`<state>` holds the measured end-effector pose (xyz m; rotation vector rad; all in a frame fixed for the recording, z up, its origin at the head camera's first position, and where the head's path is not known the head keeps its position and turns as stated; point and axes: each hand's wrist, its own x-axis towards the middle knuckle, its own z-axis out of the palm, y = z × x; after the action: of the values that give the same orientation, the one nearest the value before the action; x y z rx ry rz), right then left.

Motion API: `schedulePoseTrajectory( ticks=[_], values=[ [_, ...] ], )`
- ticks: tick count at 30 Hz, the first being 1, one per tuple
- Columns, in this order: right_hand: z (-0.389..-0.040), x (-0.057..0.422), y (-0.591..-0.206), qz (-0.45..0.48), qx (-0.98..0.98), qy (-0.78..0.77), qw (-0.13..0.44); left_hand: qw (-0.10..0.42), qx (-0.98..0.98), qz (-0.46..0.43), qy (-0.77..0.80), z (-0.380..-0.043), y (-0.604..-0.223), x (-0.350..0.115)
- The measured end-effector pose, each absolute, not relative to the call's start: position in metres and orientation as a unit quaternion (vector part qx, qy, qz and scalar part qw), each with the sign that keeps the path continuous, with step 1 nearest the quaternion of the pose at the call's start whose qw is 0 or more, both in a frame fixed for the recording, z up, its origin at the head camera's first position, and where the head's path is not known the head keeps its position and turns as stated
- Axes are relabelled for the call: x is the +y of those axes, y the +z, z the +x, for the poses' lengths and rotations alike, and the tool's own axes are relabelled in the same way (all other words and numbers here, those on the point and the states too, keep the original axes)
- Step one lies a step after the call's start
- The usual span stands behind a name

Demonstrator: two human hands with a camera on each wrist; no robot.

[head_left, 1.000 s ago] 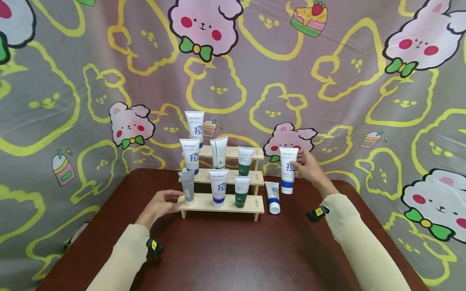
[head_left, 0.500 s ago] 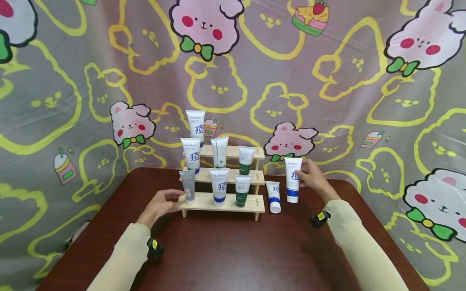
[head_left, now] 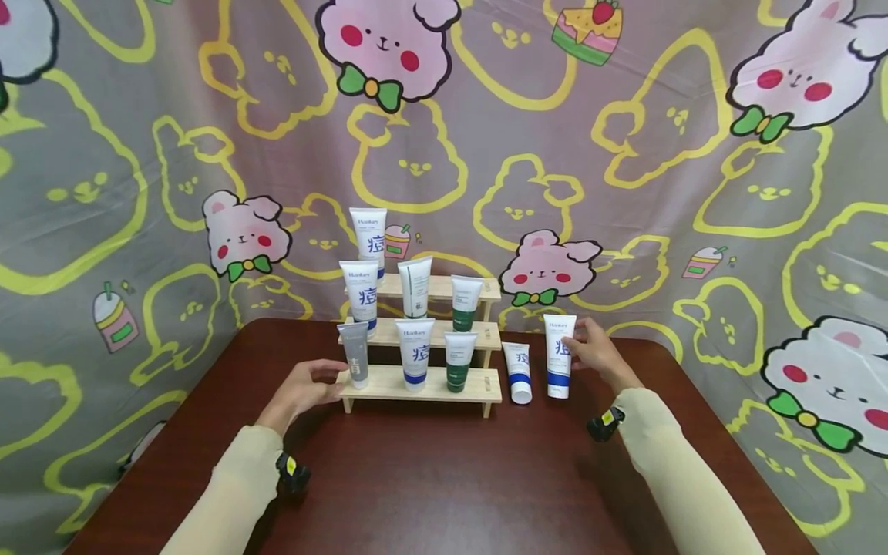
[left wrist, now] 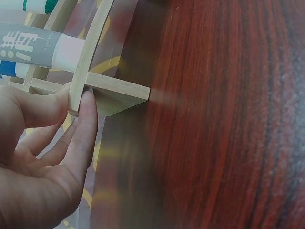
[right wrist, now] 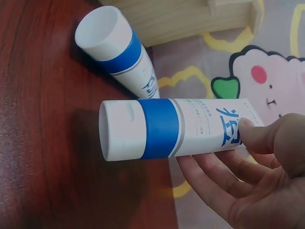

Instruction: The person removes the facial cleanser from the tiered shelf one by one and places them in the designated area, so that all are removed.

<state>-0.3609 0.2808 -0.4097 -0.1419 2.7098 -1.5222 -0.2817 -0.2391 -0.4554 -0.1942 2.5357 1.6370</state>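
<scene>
My right hand [head_left: 595,353] holds a white squeeze tube with a blue band [head_left: 559,362], cap down, thumb on its front and fingers behind. In the right wrist view the cap of this tube [right wrist: 162,129] points left, over the dark table. A second, similar tube [head_left: 518,374] lies on the table just left of it, cap toward me. With thumb above and fingers below, my left hand [left wrist: 52,138] pinches the end of the lowest shelf of a wooden display stand [head_left: 388,391]. Just beside its thumb, a grey tube [head_left: 356,358] stands on that shelf.
On the three-step stand, more tubes stand upright: a white-and-blue tube [head_left: 414,354] and a green-and-white tube [head_left: 458,362] at the front, several behind. The dark red table [head_left: 430,478] reaches back to a patterned curtain [head_left: 416,162].
My right hand has lowered the white tube with the blue band toward the table and shifted it slightly right. The left hand keeps its place at the stand's end.
</scene>
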Motion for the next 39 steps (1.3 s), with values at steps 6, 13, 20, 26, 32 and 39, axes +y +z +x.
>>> schedulePoseTrajectory(
  ticks=[6,13,20,26,32,39],
  values=[
    [-0.364,0.283,-0.419,-0.036,0.863,-0.503,0.032,0.057,0.837,-0.06,0.541,-0.283,-0.455,-0.24],
    [-0.369,0.282,-0.433,-0.008,0.847,-0.53,0.037,0.053,0.84,-0.058,0.538,-0.282,-0.455,-0.24],
    [-0.371,0.279,-0.445,0.015,0.852,-0.521,0.039,0.053,0.832,-0.062,0.549,-0.281,-0.458,-0.241],
    [-0.376,0.278,-0.451,0.037,0.856,-0.514,0.036,0.056,0.832,-0.063,0.549,-0.282,-0.46,-0.241],
    [-0.381,0.278,-0.457,0.044,0.862,-0.504,0.036,0.054,0.831,-0.066,0.55,-0.281,-0.459,-0.24],
    [-0.382,0.28,-0.462,0.051,0.871,-0.486,0.04,0.047,0.822,-0.063,0.563,-0.283,-0.458,-0.239]
  ],
)
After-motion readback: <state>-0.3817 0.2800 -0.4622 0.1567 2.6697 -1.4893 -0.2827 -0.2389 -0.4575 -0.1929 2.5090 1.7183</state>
